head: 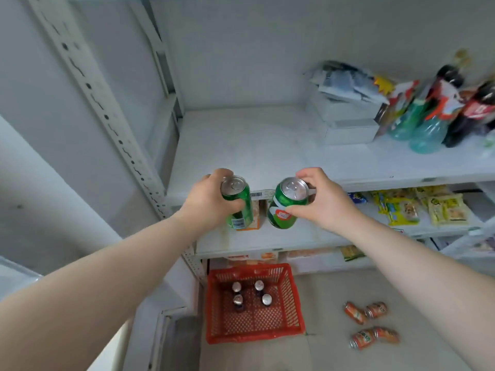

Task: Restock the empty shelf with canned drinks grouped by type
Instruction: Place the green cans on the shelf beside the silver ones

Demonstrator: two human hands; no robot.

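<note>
Two green aluminium cans, silver-topped, are held before the bare white shelf [254, 145]: left can [238, 202] gripped by left hand [209, 202], right can [285, 203] by right hand [321, 199]. Below, red mesh basket [292, 295] holds four apparently dark cans [250, 294].

No legible words anywhere. Only a barcode strip [255, 194] on the shelf edge [348, 182], bars too fine to read. White panel with tiny print and barcode on left green can [239, 210], unreadable. Red-and-white logo on right green can [283, 210], lettering blurred. Snack packets [444, 207] and bottle labels [479, 109] likewise illegible.
</note>
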